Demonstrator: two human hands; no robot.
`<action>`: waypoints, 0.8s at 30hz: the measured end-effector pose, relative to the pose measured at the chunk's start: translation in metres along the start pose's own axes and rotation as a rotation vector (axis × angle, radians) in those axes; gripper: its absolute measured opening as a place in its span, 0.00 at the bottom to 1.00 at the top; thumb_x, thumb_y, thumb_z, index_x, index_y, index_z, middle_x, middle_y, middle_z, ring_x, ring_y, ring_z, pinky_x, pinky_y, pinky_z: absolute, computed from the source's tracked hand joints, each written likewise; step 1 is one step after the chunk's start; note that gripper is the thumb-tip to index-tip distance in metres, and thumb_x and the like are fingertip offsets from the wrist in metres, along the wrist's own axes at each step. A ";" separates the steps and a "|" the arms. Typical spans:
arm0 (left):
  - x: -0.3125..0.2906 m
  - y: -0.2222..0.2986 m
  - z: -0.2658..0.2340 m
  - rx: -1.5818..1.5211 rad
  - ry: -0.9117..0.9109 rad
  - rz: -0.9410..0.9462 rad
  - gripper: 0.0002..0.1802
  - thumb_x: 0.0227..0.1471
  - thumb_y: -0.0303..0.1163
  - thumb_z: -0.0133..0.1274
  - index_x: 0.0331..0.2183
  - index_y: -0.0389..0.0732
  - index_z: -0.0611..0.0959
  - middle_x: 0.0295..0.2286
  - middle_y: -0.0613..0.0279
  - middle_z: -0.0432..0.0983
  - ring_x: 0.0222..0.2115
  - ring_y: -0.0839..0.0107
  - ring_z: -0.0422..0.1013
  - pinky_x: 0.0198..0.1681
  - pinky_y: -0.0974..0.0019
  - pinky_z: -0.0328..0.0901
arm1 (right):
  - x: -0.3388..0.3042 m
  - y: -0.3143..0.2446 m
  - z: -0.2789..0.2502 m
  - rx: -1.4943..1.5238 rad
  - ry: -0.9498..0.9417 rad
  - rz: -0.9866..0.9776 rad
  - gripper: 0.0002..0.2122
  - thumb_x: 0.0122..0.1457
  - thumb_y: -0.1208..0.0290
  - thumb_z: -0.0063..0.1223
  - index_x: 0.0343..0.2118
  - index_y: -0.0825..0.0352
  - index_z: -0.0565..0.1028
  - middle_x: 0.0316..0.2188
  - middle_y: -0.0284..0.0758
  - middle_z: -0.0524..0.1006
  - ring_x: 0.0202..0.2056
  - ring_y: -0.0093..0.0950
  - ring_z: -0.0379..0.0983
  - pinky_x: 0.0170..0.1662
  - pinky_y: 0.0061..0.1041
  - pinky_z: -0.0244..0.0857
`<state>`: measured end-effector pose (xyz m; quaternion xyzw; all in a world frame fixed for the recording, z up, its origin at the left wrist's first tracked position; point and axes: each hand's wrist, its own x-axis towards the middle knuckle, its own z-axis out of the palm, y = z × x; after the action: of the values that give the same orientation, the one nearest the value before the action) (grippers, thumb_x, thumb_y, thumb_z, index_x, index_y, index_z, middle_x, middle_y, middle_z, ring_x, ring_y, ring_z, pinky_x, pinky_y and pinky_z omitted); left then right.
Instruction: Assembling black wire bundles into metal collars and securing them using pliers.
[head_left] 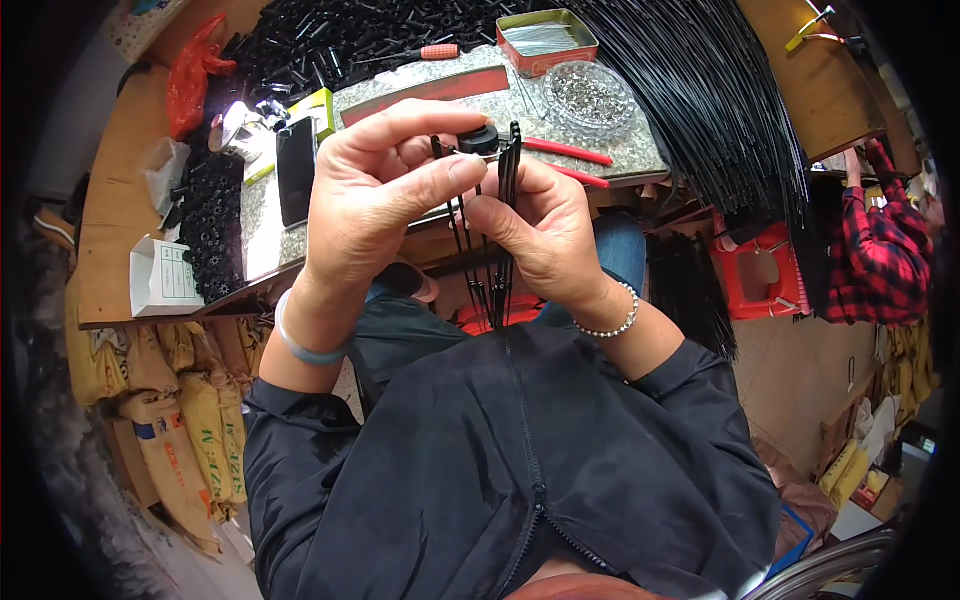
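My left hand [385, 185] pinches a round black umbrella hub [478, 138] between thumb and fingers, with a bit of thin wire [488, 156] at its edge. My right hand [540, 225] is closed around a bunch of thin black umbrella ribs [509, 185], whose upper ends meet the hub. More ribs hang below both hands toward my lap. How the wire runs through the rib ends is too small to make out. Just beyond my right hand, pliers with red handles [568, 152] lie on the stone-topped bench.
Black plastic parts [320, 45] are heaped at the back. A red tin [548, 42] of thin wires and a clear dish [590, 97] of small metal pieces stand behind my hands. Long black ribs [700, 100] overhang the right edge. A phone [296, 172] lies left; a person in plaid [880, 250] sits right.
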<state>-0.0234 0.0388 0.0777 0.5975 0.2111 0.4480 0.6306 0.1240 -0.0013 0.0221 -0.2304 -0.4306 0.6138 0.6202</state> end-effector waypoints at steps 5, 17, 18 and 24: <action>-0.002 0.004 0.000 0.083 0.007 0.072 0.16 0.43 0.22 0.56 0.39 0.32 0.77 0.38 0.51 0.73 0.38 0.70 0.70 0.43 0.69 0.65 | 0.000 0.000 -0.005 -0.039 -0.129 -0.015 0.05 0.56 0.72 0.52 0.33 0.67 0.70 0.29 0.27 0.72 0.30 0.14 0.68 0.35 0.14 0.64; -0.002 0.003 -0.001 0.095 -0.026 0.208 0.13 0.42 0.16 0.56 0.35 0.31 0.79 0.33 0.54 0.74 0.34 0.73 0.70 0.39 0.73 0.65 | 0.005 0.005 -0.013 0.199 -0.241 0.038 0.09 0.57 0.67 0.50 0.34 0.68 0.70 0.30 0.33 0.75 0.31 0.20 0.73 0.38 0.20 0.69; -0.002 0.002 -0.002 0.096 -0.040 0.229 0.13 0.41 0.16 0.55 0.34 0.31 0.79 0.33 0.54 0.74 0.35 0.73 0.71 0.40 0.72 0.65 | 0.004 0.005 -0.013 0.199 -0.240 0.037 0.09 0.57 0.67 0.50 0.34 0.68 0.70 0.30 0.33 0.75 0.31 0.20 0.73 0.38 0.20 0.69; -0.004 -0.002 0.001 -0.129 -0.052 0.085 0.27 0.40 0.16 0.56 0.47 0.32 0.71 0.36 0.51 0.75 0.36 0.70 0.73 0.41 0.72 0.67 | 0.009 0.007 -0.019 0.403 -0.323 0.231 0.15 0.52 0.63 0.56 0.37 0.68 0.71 0.31 0.38 0.76 0.29 0.24 0.74 0.36 0.21 0.69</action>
<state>-0.0241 0.0355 0.0751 0.5753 0.1397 0.4716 0.6535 0.1339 0.0133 0.0086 -0.0493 -0.3639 0.7825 0.5028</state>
